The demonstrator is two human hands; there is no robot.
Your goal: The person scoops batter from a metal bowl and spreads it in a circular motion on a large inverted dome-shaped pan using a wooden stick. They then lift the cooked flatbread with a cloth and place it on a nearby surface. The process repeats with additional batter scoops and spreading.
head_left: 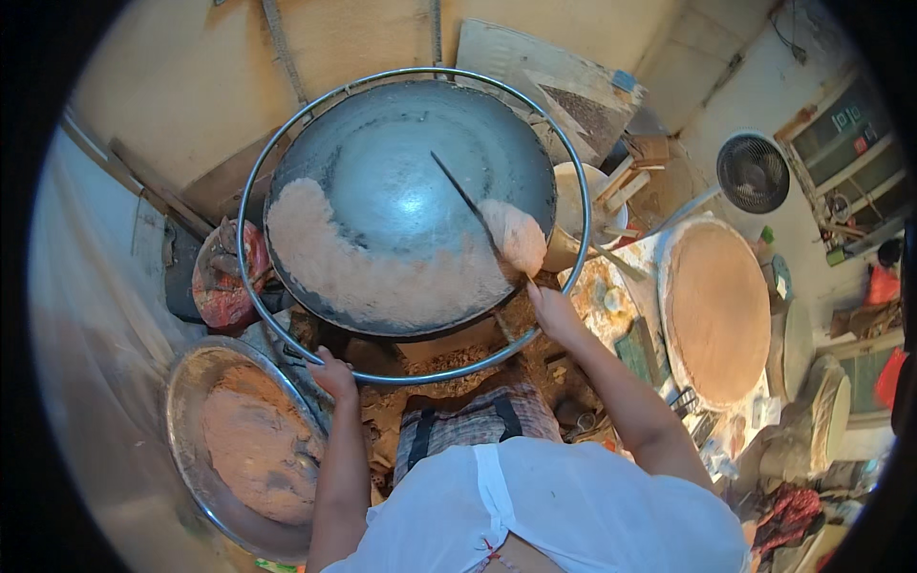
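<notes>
A large round dark griddle lies in front of me. Pinkish-beige batter covers its near and left part in a curved band, and the far part is bare. My right hand is closed on the near end of a long thin dark blade, tilted over the griddle's right side. A thick lump of batter sits against the blade, near my fingers. My left hand is closed on the shiny metal ring that runs around the griddle, at its near left.
A wide metal basin with more batter stands at the lower left. Beside the griddle is a red bowl. On the right, a round flat tan sheet lies on a table, with a fan behind. A checked cloth bag lies near me.
</notes>
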